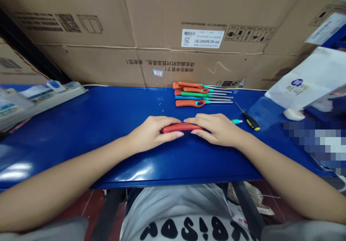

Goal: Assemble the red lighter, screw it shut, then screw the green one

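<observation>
Between my two hands lies a red long-nosed lighter (181,127), held level just over the blue table. My left hand (150,134) closes on its left end, thumb on the near side and fingers on the far side. On the other end my right hand (218,128) grips the same way and covers part of it. A turquoise piece with a short metal end (237,121) pokes out past my right hand; whether it belongs to the red lighter is hidden. Behind my hands several lighters (190,103) in orange, green, blue and red lie in a row, metal tubes pointing right.
A black and yellow screwdriver (251,121) lies right of my right hand. Large cardboard boxes (162,24) stand along the table's back edge. At far left is a power strip (67,91) with plugs; a white paper bag (305,78) stands at right. The blue table (108,107) is glossy.
</observation>
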A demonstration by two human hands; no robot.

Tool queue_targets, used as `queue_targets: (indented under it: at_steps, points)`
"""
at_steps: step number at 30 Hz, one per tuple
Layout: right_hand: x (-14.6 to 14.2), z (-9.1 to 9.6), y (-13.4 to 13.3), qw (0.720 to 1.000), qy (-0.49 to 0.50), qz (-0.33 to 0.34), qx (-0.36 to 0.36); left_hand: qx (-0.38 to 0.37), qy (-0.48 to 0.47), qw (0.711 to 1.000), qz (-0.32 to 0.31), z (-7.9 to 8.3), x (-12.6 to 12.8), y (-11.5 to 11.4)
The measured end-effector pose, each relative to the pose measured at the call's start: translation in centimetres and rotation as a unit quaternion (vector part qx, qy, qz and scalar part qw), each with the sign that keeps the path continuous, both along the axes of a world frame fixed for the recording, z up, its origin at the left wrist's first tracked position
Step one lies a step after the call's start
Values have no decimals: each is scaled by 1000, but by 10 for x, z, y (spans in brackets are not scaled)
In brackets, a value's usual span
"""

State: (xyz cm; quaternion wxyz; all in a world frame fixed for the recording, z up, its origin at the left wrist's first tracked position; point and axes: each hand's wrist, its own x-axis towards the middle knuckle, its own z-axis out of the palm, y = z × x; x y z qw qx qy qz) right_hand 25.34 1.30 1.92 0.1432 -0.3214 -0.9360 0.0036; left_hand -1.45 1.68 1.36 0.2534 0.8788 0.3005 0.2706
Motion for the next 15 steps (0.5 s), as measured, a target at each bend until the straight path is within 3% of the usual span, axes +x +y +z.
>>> queue_targets:
  at_steps: [2,4,10,15]
  points:
    - [-2,0,-3,1000,0,23,-8,94,51,994,-37,-1,-3,-2]
    - [-5,-1,-6,999,5,40,-16,136,68,987,-57,-2,-4,-4]
    - [-9,-3,-11,997,21,60,-39,150,72,984,-60,-4,0,-9]
    - [-7,5,-7,995,7,46,-87,176,87,978,-76,-5,-4,2]
